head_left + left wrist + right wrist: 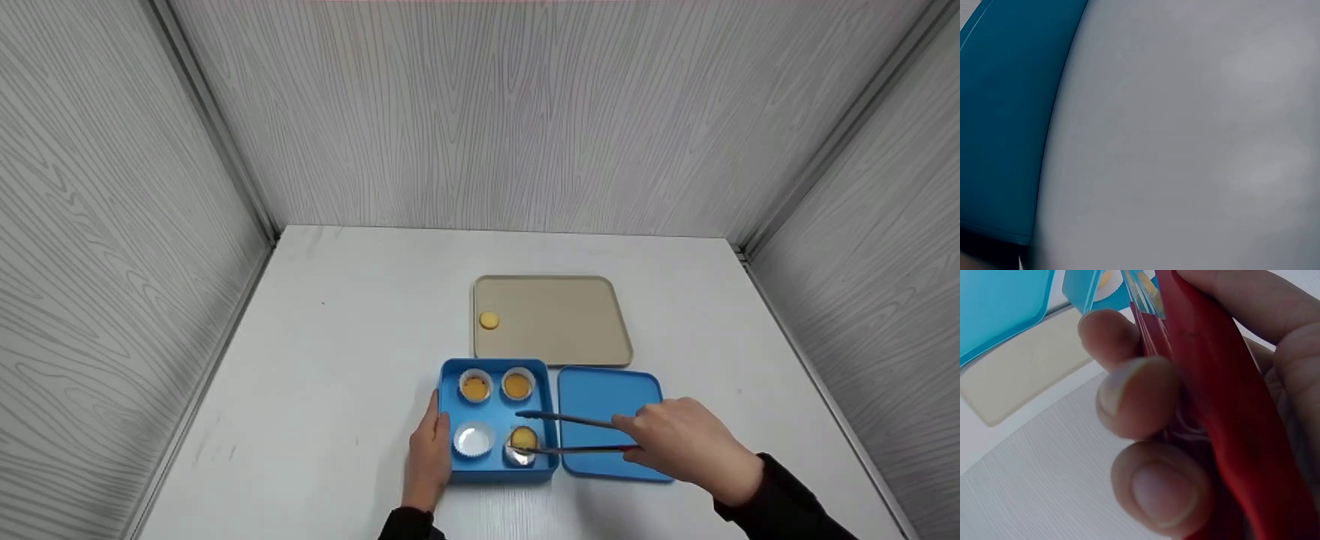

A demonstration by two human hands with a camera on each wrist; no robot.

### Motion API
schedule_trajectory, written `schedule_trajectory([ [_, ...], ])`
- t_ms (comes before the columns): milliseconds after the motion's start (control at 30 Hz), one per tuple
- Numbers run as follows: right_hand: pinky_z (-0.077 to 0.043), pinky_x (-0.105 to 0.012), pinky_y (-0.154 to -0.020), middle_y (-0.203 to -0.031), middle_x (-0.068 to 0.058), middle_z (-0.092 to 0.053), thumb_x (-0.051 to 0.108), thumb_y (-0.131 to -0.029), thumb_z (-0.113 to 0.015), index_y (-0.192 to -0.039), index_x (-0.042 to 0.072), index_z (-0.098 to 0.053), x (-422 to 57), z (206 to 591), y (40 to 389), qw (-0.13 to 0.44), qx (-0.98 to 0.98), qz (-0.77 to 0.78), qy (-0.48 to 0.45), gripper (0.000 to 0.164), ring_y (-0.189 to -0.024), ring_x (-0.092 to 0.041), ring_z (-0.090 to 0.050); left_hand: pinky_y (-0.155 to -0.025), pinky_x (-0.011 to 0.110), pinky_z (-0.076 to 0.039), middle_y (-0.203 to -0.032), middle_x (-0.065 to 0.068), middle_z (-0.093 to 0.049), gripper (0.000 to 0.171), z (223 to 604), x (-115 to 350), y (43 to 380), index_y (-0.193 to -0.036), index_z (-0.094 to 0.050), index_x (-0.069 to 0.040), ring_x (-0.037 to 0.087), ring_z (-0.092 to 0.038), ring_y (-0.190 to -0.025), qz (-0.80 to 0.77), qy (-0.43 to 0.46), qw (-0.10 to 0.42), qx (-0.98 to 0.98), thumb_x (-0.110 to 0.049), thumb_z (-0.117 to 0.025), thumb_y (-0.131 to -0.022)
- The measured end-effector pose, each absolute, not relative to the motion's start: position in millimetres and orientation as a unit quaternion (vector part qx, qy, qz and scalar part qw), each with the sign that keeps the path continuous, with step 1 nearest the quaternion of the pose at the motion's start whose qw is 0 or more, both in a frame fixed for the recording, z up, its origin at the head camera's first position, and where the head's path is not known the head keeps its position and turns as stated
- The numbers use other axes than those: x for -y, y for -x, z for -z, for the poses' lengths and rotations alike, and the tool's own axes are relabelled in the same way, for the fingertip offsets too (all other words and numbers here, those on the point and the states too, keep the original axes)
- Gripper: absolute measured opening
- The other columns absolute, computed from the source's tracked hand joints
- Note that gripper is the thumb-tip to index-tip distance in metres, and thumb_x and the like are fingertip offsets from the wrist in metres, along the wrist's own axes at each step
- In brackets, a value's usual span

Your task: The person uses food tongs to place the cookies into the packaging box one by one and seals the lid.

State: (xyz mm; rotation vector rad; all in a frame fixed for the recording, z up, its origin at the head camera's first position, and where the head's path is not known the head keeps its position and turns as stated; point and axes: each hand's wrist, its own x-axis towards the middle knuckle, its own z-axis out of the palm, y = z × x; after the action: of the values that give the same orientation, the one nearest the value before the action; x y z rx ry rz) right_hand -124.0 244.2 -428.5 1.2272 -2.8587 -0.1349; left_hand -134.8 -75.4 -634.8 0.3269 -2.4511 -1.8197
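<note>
Red-handled tongs (pixel 1219 382), gripped by the right hand (pixel 686 442), reach into the blue box (pixel 489 412), tips parted at a yellow disc (pixel 523 436) on its near-right cup (pixel 521 460); the left hand (pixel 427 459) lays straight fingers against its left side. White table (pixel 352 360) surrounds the box, grained panels (pixel 510 112) beyond.

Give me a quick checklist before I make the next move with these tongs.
1. Left hand against the blue box: ok, touching its left side.
2. Tongs in the right hand: ok, gripped, arms apart.
3. Front-right cookie settled in its cup: cannot tell, a tong arm crosses the view there.
4. Front-left cup free for a cookie: ok, empty.
5. Beige tray emptied: not ok, one cookie lies near its left edge.
</note>
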Motion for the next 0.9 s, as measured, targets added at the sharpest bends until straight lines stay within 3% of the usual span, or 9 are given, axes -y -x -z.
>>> schedule_trajectory([
  [900,-0.035,-0.02,-0.042,-0.06,0.008,-0.055,0.03,-0.081,-0.087,-0.106,0.015,-0.073,-255.8,420.5,128.2,0.031,0.925,0.015,-0.379,0.032,-0.048,-0.006,-0.046,-0.123,0.051,-0.027,-0.165,0.009,-0.033,0.055,632.6,74.4,134.0,-0.161,-0.029,-0.005,0.029,-0.029,-0.153,0.592,-0.114,0.027,0.797,-0.027,-0.039,-0.112],
])
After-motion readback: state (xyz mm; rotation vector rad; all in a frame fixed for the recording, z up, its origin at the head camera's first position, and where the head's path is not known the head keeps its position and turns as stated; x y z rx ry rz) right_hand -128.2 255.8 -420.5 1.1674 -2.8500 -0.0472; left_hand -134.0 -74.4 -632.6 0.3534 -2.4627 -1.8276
